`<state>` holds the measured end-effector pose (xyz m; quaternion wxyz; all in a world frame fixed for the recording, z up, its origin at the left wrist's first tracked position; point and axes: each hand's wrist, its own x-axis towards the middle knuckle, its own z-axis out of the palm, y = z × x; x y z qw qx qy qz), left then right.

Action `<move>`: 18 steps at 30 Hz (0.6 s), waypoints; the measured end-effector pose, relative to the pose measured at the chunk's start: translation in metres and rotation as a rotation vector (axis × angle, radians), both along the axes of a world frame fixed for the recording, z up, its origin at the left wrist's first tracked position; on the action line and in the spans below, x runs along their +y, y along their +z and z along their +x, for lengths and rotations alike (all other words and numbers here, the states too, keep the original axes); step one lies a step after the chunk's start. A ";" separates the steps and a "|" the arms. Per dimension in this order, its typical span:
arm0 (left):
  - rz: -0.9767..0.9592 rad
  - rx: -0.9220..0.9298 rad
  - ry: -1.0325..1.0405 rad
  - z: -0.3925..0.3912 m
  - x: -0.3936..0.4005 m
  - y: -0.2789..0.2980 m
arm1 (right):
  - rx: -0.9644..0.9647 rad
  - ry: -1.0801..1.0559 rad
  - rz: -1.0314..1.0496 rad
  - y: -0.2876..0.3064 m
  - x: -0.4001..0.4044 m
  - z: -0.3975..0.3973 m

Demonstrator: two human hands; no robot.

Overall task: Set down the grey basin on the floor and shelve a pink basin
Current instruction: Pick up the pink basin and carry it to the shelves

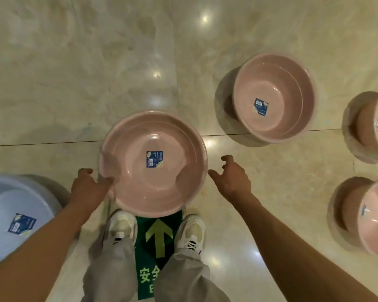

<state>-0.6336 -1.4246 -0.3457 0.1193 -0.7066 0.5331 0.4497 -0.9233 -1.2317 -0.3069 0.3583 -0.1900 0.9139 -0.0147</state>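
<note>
Open floor (74, 62) ahead and to the left, free for reaching. Blocked nearby by the pink basin (154, 163) in front of the shoes (122, 225), grey basin (13, 214) at left, three more pink basins (275, 97) at right.

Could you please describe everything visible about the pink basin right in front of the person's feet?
The round, glossy pink plastic basin sits upright on the cream marble-look floor, just ahead of the white shoes and overlapping a green arrow floor sticker. It looks empty, with a rolled rim and a small blue label stuck at the centre of its bottom. The left hand touches its near-left rim; the open right hand hovers just off its right edge.
</note>
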 end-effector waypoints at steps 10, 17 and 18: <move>-0.040 0.017 -0.032 0.001 -0.009 -0.061 | -0.094 -0.061 0.165 -0.086 -0.018 0.019; -0.078 0.107 -0.129 -0.006 -0.039 -0.027 | -0.044 -0.095 0.144 -0.059 -0.024 0.015; -0.085 0.119 -0.139 -0.013 -0.043 -0.015 | -0.035 -0.087 0.147 -0.044 -0.024 0.009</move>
